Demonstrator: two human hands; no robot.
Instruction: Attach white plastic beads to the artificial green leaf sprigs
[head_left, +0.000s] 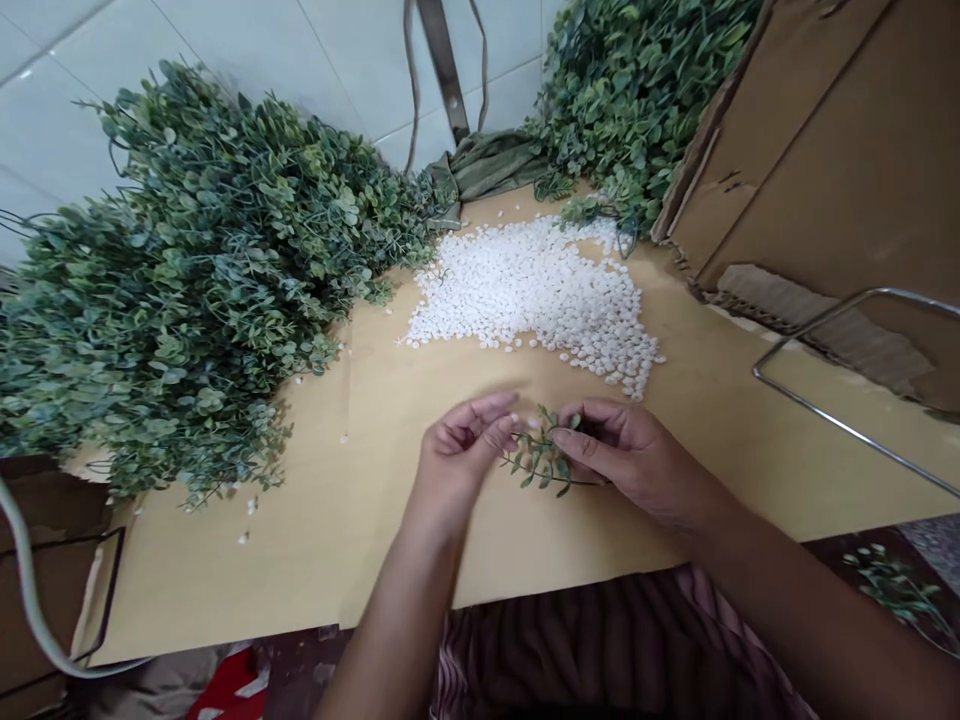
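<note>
Over the front half of the table, my right hand (626,445) is closed on a small sprig of artificial greenery (541,458), whose leaves point left. Facing it, my left hand (469,437) has its thumb and forefinger pinched at the sprig's left tip. A small white bead-like piece (514,418) shows at those fingertips; exactly how it is gripped is hard to see. Another white bit sits among the leaves by the right fingers. Beyond both hands, a spread-out pile of small white pieces (525,285) lies on the table.
A large heap of artificial greenery (217,260) covers the tan table (300,570) on the left. More greenery (630,90) stands at the back right, beside a cardboard box (840,170). A bent metal rod (840,425) juts over the right side. Dark green cloth (495,165) lies against the tiled wall.
</note>
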